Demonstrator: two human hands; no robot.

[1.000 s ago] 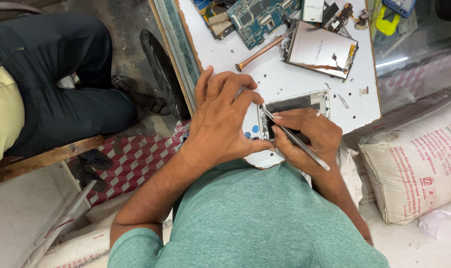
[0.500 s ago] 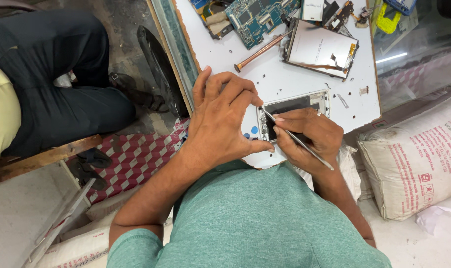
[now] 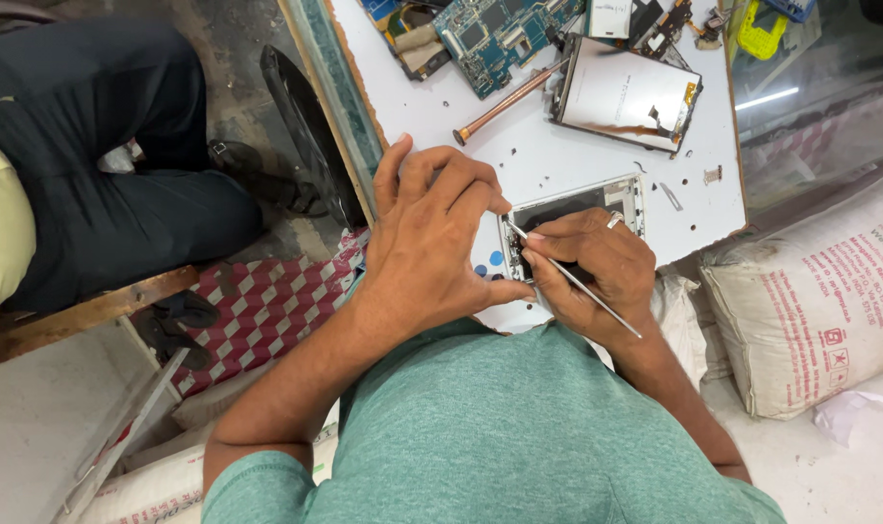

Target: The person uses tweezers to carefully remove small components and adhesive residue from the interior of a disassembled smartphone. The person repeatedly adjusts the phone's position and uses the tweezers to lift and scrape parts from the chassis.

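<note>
An opened phone body (image 3: 597, 199) with a silver frame lies on the white work board (image 3: 558, 146) in front of me. My left hand (image 3: 432, 243) clamps its left side, thumb under and fingers over the top edge. My right hand (image 3: 592, 272) holds a thin metal tool (image 3: 567, 277) like a pen, with the tip touching the phone's upper left corner. Both hands hide most of the phone's inside.
A detached screen panel (image 3: 626, 97), a copper-coloured rod (image 3: 504, 102) and a blue circuit board (image 3: 495, 34) lie further back, with small screws scattered about. A white sack (image 3: 810, 301) sits at right. Another person's dark-trousered leg (image 3: 101, 175) is at left.
My hands and the phone stay in the same grip. The metal tool's tip has shifted slightly along the phone's left edge.
</note>
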